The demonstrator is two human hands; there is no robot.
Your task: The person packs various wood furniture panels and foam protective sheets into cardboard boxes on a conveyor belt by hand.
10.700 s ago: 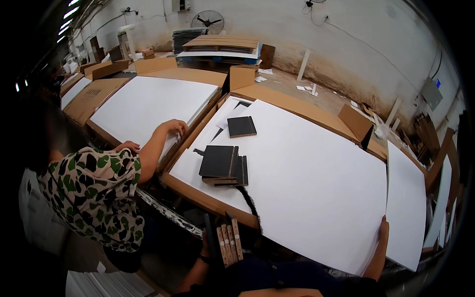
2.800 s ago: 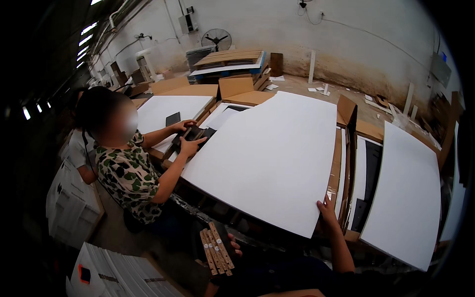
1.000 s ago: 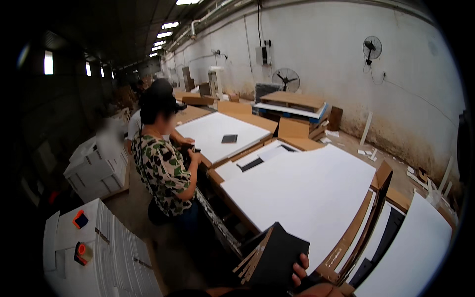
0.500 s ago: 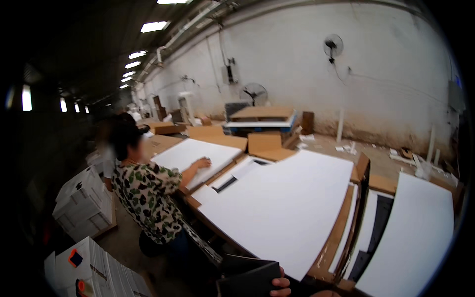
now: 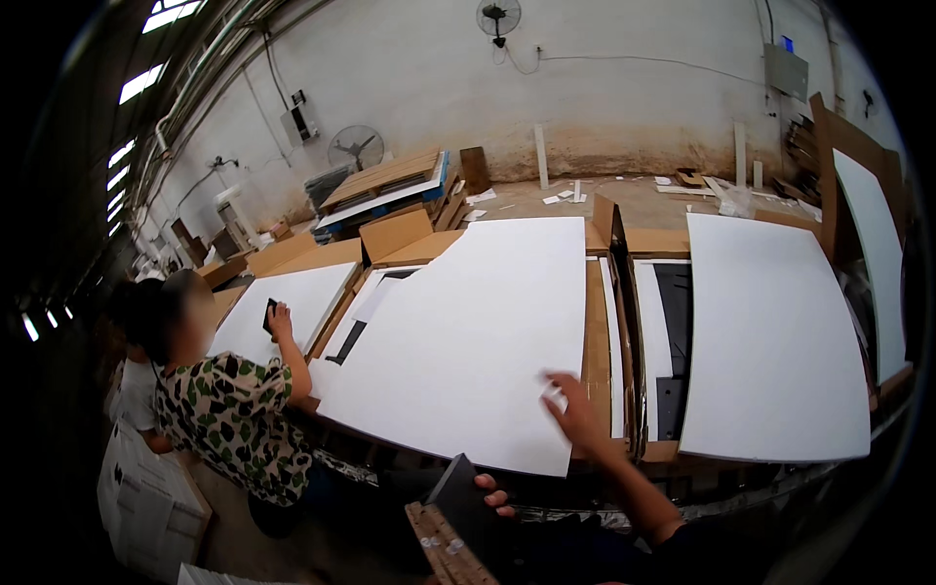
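My left hand (image 5: 495, 494) grips a dark grey flat-sided piece (image 5: 462, 507) at the bottom of the view, its fingers curled over the right edge. A brown strip (image 5: 444, 546) with holes and small clear bits lies along the near side of that piece. Over the right part of a large white panel (image 5: 458, 341), my right hand (image 5: 573, 408) is raised with fingers apart and slightly blurred; I see nothing held in it. The panel lies on an opened cardboard box, with dark and white pieces (image 5: 356, 331) showing at its left.
At left a co-worker in a camouflage shirt (image 5: 229, 419) holds a small dark object (image 5: 269, 314) over another white panel (image 5: 292, 292). A further white panel (image 5: 770, 341) rests on the right-hand box. Cardboard flaps (image 5: 609, 229) stand up between boxes; pallets (image 5: 385, 185) are stacked behind.
My view has turned to the right. My right hand has come over the white panel. The dark grey piece is tilted differently, showing its brown strip. The co-worker's small dark object now shows.
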